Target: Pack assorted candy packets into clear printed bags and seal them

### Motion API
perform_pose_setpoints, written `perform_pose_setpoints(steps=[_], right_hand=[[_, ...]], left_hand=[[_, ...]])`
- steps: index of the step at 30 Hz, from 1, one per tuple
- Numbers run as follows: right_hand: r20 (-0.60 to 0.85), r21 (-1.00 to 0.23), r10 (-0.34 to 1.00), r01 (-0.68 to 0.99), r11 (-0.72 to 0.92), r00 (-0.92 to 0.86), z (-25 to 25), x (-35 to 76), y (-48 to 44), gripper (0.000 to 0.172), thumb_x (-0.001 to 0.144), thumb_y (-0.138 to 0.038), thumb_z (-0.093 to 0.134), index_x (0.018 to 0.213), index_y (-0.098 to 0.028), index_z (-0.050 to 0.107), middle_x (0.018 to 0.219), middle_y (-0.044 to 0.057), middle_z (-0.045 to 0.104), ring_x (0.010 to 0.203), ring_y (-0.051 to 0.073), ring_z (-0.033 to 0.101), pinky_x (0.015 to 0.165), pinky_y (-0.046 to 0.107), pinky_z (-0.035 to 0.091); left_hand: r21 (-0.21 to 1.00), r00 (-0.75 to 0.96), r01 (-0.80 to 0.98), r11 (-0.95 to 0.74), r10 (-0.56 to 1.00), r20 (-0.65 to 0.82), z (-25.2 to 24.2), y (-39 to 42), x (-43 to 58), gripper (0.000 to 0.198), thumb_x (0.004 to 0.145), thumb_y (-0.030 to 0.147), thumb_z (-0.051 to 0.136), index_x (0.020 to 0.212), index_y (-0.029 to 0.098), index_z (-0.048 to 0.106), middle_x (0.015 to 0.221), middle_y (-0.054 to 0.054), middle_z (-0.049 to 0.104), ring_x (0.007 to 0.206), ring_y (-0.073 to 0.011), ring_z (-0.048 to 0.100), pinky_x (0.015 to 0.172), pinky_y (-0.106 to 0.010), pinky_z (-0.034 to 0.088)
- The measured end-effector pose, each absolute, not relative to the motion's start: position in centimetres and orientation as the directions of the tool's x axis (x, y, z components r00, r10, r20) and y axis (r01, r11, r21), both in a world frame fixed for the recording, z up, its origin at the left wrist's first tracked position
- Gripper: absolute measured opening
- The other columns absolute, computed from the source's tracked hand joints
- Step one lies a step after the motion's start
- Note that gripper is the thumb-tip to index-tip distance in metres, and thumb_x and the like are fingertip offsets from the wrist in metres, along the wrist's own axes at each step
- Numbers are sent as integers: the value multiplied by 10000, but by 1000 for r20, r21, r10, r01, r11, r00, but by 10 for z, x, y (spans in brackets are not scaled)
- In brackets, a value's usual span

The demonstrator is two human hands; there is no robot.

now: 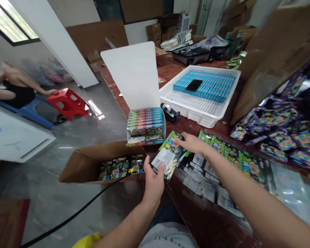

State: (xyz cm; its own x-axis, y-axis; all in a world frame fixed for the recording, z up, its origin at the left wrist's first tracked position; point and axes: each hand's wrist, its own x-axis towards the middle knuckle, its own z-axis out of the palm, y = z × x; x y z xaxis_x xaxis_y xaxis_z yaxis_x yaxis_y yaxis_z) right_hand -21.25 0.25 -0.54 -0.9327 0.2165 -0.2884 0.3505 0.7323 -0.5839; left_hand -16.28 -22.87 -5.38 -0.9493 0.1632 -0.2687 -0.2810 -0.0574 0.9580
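My left hand [153,179] grips the near edge of a flat green and black printed packet [167,155] at the table's front edge. My right hand [192,142] pinches the far end of the same packet, fingers closed on it. Just beyond the packet stands an open white display box [134,72] with its lid up, filled with a stack of colourful small boxes [145,122]. To the right of my hands, several similar packets [229,155] lie spread along the dark red table [209,220].
A white perforated tray [196,113] holds blue boxes and a black phone [193,85]. A tape dispenser [170,112] sits beside it. A cardboard carton [77,165] with packed boxes stands on the floor left. Purple packets [281,134] pile at right. A person sits far left by a red stool [67,102].
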Motion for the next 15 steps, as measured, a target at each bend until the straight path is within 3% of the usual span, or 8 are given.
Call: perform_pose_setpoints(steps=[3,5,8,10,12,13,15], right_hand=[[-287,-552,228,355,755,-930,-8,-199,-21,773,914,-773,395,1152,-82,647,1122,261,713,1037,395,697,858,471,529],[-277,-542,229,349,764,-933,-6,-189,-32,793,940,-752,352,1210,-57,623,1170,283,689,1064,403,689,885,497,526],[-168,-535,219,275,799,-961,6,-169,-46,851,954,-726,368,1489,-64,401,1521,289,446,1344,398,523,1075,531,432],[36,-458,23,4,889,-999,18,-152,-56,946,895,-747,497,1592,-161,241,1671,206,222,1507,399,285,1204,592,242],[186,-275,-290,-333,902,-939,29,-136,-65,1004,809,-683,685,1601,-251,244,1690,143,207,1537,421,176,1226,658,75],[196,-185,-407,-442,878,-892,35,-129,-68,971,798,-583,748,1589,-268,283,1664,143,284,1517,434,225,1217,679,60],[135,-92,-487,-501,861,-863,45,-122,-69,844,816,-310,750,1562,-262,358,1540,154,484,1408,417,419,1197,666,178]], left_hand=[[934,-939,-341,-108,78,-334,-47,-246,-162,803,882,420,722,1526,285,262,1441,-120,555,1282,-229,597,1039,-321,509],[900,-912,-408,-154,107,-395,-37,-258,-167,800,873,332,731,1528,275,275,1385,-109,608,1195,-202,649,994,-292,530],[844,-872,-489,-221,146,-467,-13,-273,-183,748,824,191,725,1482,272,377,1262,-78,682,1018,-181,710,884,-287,577],[775,-810,-586,-237,196,-553,4,-283,-195,687,792,163,719,1418,281,462,1147,-57,725,882,-188,731,775,-310,605],[662,-689,-720,-206,321,-650,18,-292,-204,579,784,179,714,1333,263,551,1077,-59,749,830,-208,738,733,-341,613],[601,-615,-780,-173,390,-685,22,-296,-207,517,787,196,715,1286,246,590,1068,-65,755,838,-218,742,741,-351,613],[502,-467,-862,-68,490,-736,26,-301,-210,391,810,271,717,1190,205,655,1061,-81,763,860,-228,746,757,-351,610]])
